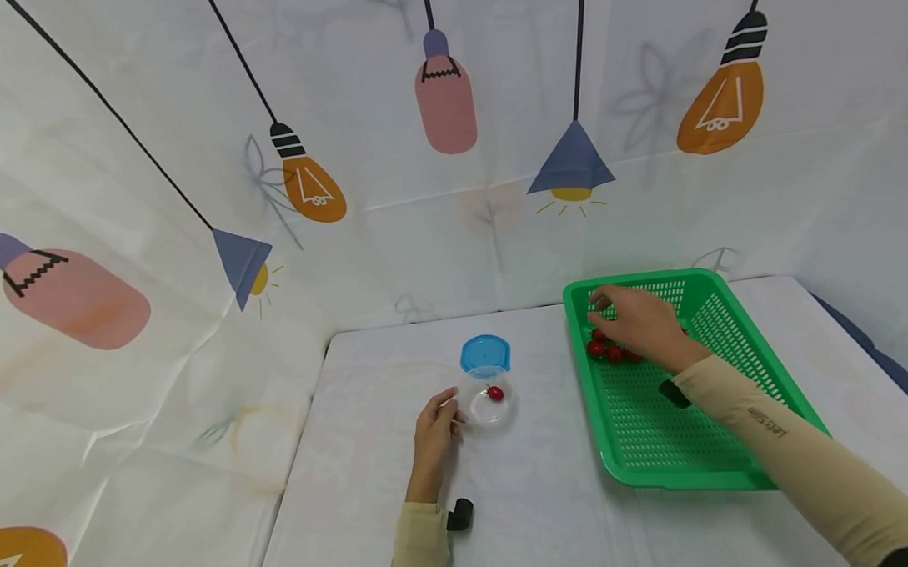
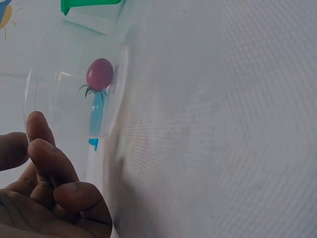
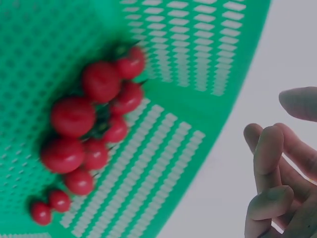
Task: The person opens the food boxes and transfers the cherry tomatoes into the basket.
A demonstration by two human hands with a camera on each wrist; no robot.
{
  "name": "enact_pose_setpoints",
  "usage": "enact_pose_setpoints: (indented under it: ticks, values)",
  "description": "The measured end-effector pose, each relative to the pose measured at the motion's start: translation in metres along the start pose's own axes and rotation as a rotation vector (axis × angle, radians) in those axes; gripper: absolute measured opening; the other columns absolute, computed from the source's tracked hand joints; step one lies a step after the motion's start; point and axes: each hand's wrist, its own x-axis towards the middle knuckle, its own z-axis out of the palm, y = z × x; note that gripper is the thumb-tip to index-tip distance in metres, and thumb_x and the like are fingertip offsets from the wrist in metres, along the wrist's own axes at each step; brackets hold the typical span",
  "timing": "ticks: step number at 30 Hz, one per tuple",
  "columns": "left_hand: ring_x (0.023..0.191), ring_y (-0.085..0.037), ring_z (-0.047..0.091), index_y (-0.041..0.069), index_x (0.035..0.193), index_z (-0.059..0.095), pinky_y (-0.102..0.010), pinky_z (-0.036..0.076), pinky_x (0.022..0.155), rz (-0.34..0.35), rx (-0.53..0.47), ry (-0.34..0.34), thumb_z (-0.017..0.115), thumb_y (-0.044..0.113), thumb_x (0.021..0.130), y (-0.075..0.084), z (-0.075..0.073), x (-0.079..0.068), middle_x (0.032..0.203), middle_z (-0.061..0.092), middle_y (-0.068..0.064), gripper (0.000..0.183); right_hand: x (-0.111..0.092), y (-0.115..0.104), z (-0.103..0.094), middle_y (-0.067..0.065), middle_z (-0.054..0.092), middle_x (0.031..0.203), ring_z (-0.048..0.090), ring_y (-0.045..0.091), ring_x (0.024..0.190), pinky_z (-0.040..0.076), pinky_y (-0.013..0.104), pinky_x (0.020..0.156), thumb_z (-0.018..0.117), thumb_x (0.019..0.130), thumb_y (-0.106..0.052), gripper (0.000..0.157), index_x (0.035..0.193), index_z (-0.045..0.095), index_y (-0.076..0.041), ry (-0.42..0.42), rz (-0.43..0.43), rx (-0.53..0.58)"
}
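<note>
My left hand (image 1: 432, 441) pinches the near-left rim of a small clear plastic cup (image 1: 488, 410) between thumb and fingertips. Inside the cup lies one cherry tomato (image 2: 100, 74) with its green stem end still on. A blue lid (image 1: 485, 352) adjoins the cup's far side. Over the back left part of a green plastic basket (image 1: 641, 480) hovers my right hand (image 1: 640, 322), its fingers loosely bent around nothing. Several red cherry tomatoes (image 3: 73, 117) are grouped against the basket's far wall, below that hand, and partly hidden by it in the head view.
A white cloth (image 1: 348, 479) covers the table, which meets a white curtain (image 1: 393, 260) printed with lamps at the back and left. The basket's raised wall stands between the cup and the tomatoes. A black wrist camera (image 1: 459, 514) sits by the left sleeve.
</note>
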Motion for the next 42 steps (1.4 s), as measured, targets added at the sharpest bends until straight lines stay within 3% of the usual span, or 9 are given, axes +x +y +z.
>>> enact_pose_setpoints:
  ticks: [9, 17, 28, 33, 38, 42]
  values:
    - [0.073, -0.018, 0.055, 0.004, 0.136, 0.061, -0.025, 0.046, 0.066, 0.003, -0.005, 0.002, 0.054, 0.024, 0.105, 0.001, 0.001, -0.001, 0.088, 0.067, -0.014, 0.037, 0.007, -0.036, 0.003, 0.009, 0.074, 0.113, 0.067, 0.023, 0.080, 0.049, 0.035, 0.056, 0.068, 0.097, -0.030, 0.034, 0.124, 0.068, -0.010, 0.026, -0.045, 0.051]
    - [0.077, -0.025, 0.057, 0.003, 0.139, 0.059, -0.029, 0.046, 0.068, -0.014, -0.007, -0.005, 0.054, 0.024, 0.106, 0.001, 0.002, 0.000, 0.095, 0.068, -0.023, 0.040, 0.010, -0.058, 0.021, 0.006, 0.074, 0.111, 0.066, 0.020, 0.079, 0.052, 0.036, 0.062, 0.070, 0.096, -0.032, 0.033, 0.123, 0.069, -0.013, 0.008, -0.064, 0.068]
    - [0.075, -0.020, 0.057, 0.008, 0.133, 0.064, -0.026, 0.048, 0.068, 0.005, 0.006, 0.024, 0.056, 0.023, 0.104, 0.001, 0.002, -0.005, 0.088, 0.068, -0.014, 0.034, 0.013, -0.094, 0.035, 0.005, 0.074, 0.116, 0.069, 0.024, 0.099, 0.055, 0.033, 0.066, 0.069, 0.096, -0.033, 0.040, 0.132, 0.065, -0.015, -0.160, -0.044, 0.046]
    - [0.075, -0.021, 0.057, 0.005, 0.135, 0.063, -0.026, 0.047, 0.067, 0.021, -0.010, 0.021, 0.056, 0.022, 0.104, 0.000, 0.001, -0.005, 0.091, 0.068, -0.019, 0.035, 0.014, -0.108, 0.046, 0.007, 0.073, 0.119, 0.068, 0.026, 0.104, 0.057, 0.036, 0.073, 0.069, 0.097, -0.033, 0.042, 0.134, 0.064, -0.015, -0.205, -0.046, 0.125]
    - [0.079, -0.030, 0.058, -0.001, 0.137, 0.059, -0.030, 0.048, 0.067, 0.017, -0.023, -0.008, 0.055, 0.019, 0.105, 0.003, 0.000, -0.006, 0.096, 0.066, -0.028, 0.038, 0.014, -0.118, 0.061, 0.005, 0.073, 0.118, 0.068, 0.025, 0.101, 0.057, 0.036, 0.073, 0.068, 0.098, -0.032, 0.038, 0.132, 0.065, -0.017, -0.232, -0.046, 0.161]
    - [0.083, -0.038, 0.058, -0.004, 0.138, 0.057, -0.033, 0.050, 0.071, 0.014, -0.014, -0.039, 0.052, 0.014, 0.105, 0.023, -0.001, -0.016, 0.101, 0.064, -0.035, 0.038, 0.014, -0.125, 0.073, 0.004, 0.074, 0.113, 0.066, 0.027, 0.105, 0.057, 0.038, 0.074, 0.069, 0.097, -0.027, 0.033, 0.129, 0.067, -0.017, -0.264, -0.063, 0.120]
